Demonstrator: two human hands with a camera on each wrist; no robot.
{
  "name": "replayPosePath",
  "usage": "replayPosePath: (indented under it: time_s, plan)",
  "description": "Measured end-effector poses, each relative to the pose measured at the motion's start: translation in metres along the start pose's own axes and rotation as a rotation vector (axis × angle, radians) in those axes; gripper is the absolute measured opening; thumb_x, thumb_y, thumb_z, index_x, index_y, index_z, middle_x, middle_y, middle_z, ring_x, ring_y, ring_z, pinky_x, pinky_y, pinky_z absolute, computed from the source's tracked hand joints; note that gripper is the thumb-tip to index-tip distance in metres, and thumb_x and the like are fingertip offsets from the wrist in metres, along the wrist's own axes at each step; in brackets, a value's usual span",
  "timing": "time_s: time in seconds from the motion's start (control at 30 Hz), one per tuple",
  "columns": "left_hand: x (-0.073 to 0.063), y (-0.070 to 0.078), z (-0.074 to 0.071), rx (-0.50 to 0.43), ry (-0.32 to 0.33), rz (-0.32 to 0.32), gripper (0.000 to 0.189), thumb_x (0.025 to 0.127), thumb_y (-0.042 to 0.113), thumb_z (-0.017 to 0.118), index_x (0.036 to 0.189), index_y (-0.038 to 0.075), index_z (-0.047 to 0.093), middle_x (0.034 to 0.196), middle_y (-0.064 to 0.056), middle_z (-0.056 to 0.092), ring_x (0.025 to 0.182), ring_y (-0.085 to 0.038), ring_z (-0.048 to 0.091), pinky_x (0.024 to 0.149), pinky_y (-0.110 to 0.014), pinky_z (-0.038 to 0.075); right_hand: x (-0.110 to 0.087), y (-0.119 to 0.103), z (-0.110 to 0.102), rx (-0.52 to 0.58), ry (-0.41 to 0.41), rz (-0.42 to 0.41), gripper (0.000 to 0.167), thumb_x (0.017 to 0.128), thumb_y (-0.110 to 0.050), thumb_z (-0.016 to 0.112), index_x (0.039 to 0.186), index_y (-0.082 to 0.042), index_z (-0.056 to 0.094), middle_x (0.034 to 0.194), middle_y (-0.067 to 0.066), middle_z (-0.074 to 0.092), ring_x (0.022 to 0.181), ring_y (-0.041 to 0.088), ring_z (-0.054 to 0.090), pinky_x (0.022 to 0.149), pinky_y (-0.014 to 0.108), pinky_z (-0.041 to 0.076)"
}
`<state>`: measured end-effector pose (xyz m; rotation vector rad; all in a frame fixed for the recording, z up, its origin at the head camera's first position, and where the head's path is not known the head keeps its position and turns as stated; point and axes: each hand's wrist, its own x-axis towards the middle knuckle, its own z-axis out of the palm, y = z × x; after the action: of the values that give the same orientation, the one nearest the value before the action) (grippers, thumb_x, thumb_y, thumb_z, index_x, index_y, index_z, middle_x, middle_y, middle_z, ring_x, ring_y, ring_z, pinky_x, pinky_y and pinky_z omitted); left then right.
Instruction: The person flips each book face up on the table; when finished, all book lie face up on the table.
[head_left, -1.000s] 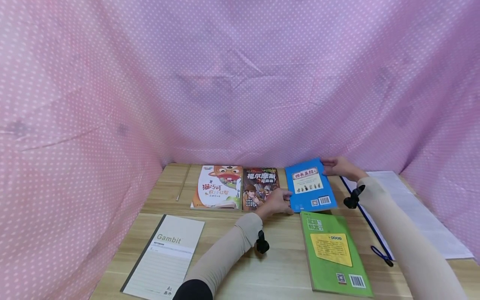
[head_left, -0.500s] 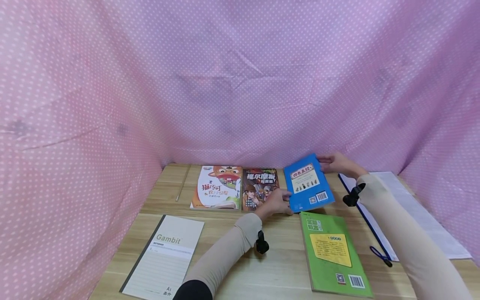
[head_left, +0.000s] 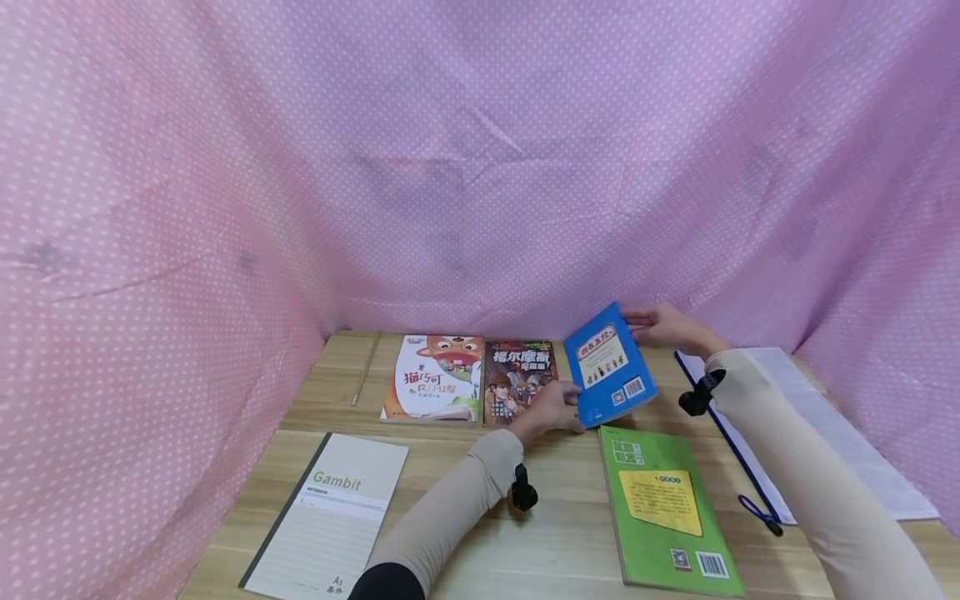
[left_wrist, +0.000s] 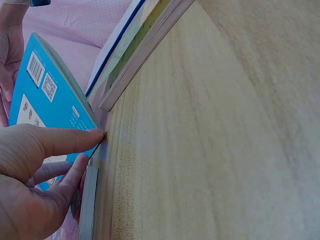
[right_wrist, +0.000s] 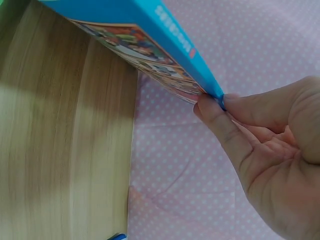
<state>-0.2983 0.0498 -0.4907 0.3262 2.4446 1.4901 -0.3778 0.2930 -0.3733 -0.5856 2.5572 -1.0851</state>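
Observation:
A blue paperback book (head_left: 609, 367) stands tilted near the back of the table, its right side lifted and its lower left corner low by the tabletop. My right hand (head_left: 663, 325) pinches its upper right corner; the right wrist view shows thumb and forefinger (right_wrist: 220, 120) meeting on that corner, with the picture cover on the underside. My left hand (head_left: 553, 407) holds the lower left corner, thumb and fingers around it in the left wrist view. Left of it lies a dark comic-style book (head_left: 517, 375), partly covered by my left hand.
A white and orange book (head_left: 435, 379) and a pencil (head_left: 365, 367) lie at the back left. A Gambit notebook (head_left: 330, 512) is at front left. A green book (head_left: 667, 508) lies in front of the blue one. White zip folder (head_left: 817, 433) at right; pink curtain (head_left: 480, 167) behind.
The blue book's right side has risen and swung leftward, tilting it more steeply. My right hand moved up and left with its corner; my left hand stayed nearly in place.

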Motion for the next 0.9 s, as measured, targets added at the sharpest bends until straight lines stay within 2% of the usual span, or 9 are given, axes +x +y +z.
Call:
replayPosePath:
  time_s: [0.2, 0.4, 0.7, 0.9]
  plan:
    - [0.001, -0.003, 0.001, 0.0, 0.008, -0.011, 0.075, 0.068, -0.005, 0.09, 0.137, 0.001, 0.062, 0.115, -0.009, 0.068, 0.103, -0.016, 0.062, 0.092, -0.029, 0.057, -0.002, -0.005, 0.004, -0.014, 0.003, -0.017, 0.057, 0.099, 0.0, 0.056, 0.153, 0.007, 0.037, 0.15, 0.032, 0.046, 0.138, 0.049, 0.047, 0.111, 0.056, 0.044]
    - [-0.001, -0.001, 0.0, -0.02, 0.007, -0.001, 0.075, 0.067, -0.007, 0.088, 0.137, 0.0, 0.062, 0.116, -0.009, 0.069, 0.105, -0.017, 0.063, 0.093, -0.03, 0.057, -0.002, -0.01, 0.006, 0.003, -0.011, -0.038, 0.057, 0.1, -0.001, 0.055, 0.153, 0.007, 0.036, 0.151, 0.03, 0.045, 0.138, 0.048, 0.047, 0.111, 0.052, 0.046]
    - [-0.001, -0.002, -0.002, -0.114, -0.015, -0.015, 0.077, 0.07, -0.011, 0.085, 0.141, -0.002, 0.057, 0.121, -0.012, 0.067, 0.112, -0.021, 0.062, 0.099, -0.034, 0.057, -0.001, -0.02, 0.01, 0.082, -0.021, -0.074, 0.055, 0.1, 0.002, 0.054, 0.152, 0.01, 0.036, 0.149, 0.033, 0.045, 0.137, 0.049, 0.048, 0.107, 0.044, 0.051]
    - [0.004, -0.008, -0.002, -0.17, -0.02, 0.017, 0.075, 0.072, -0.013, 0.082, 0.142, -0.003, 0.056, 0.119, -0.014, 0.068, 0.11, -0.021, 0.064, 0.097, -0.033, 0.058, -0.001, -0.024, 0.017, 0.135, -0.031, -0.111, 0.055, 0.1, 0.006, 0.051, 0.152, 0.011, 0.035, 0.15, 0.035, 0.043, 0.135, 0.051, 0.049, 0.104, 0.042, 0.053]
